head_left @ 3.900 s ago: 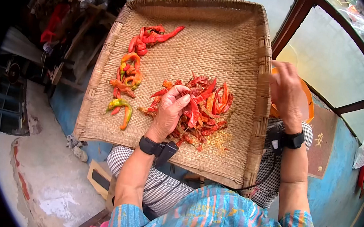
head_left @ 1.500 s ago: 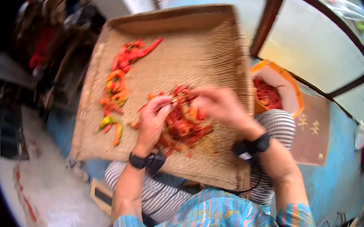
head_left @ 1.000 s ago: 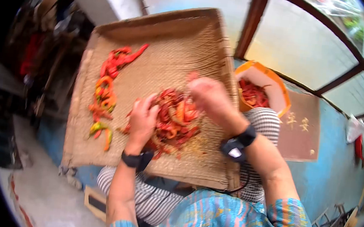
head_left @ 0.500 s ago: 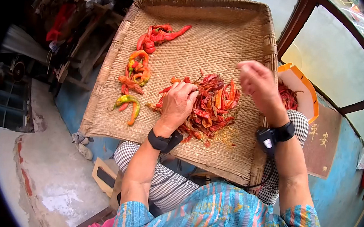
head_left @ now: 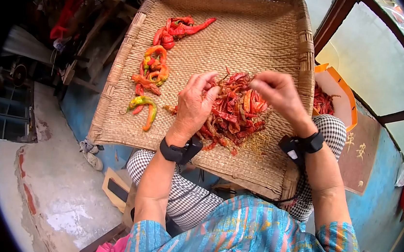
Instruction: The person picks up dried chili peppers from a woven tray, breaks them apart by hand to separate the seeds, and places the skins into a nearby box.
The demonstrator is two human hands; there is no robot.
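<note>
A heap of dried red chilies [head_left: 232, 114] lies in a shallow woven basket [head_left: 250, 24] across my lap. My left hand [head_left: 195, 105] is at the heap's left edge, fingers curled and thumb near them; what lies in its grasp is hidden. Above the heap's right side is my right hand [head_left: 279, 92], its thumb and fingertips pinched together; anything between them is too small to make out. Fresher red chilies [head_left: 179, 30], orange ones [head_left: 158, 68] and a green-yellow chili [head_left: 141, 101] form a line along the basket's left side. Pale seeds [head_left: 253, 148] are scattered below the heap.
A white, orange-edged box [head_left: 343, 98] with red chilies stands right of the basket, by a brown board [head_left: 359, 160] with characters. Windows [head_left: 379, 55] rise behind. Wood and clutter [head_left: 94, 33] fill the left, and a shoe [head_left: 92, 160] lies on the floor.
My right hand has come down and left toward the heap. My left hand has shifted slightly, with its fingers raised off the chilies. The basket sits a little higher in view.
</note>
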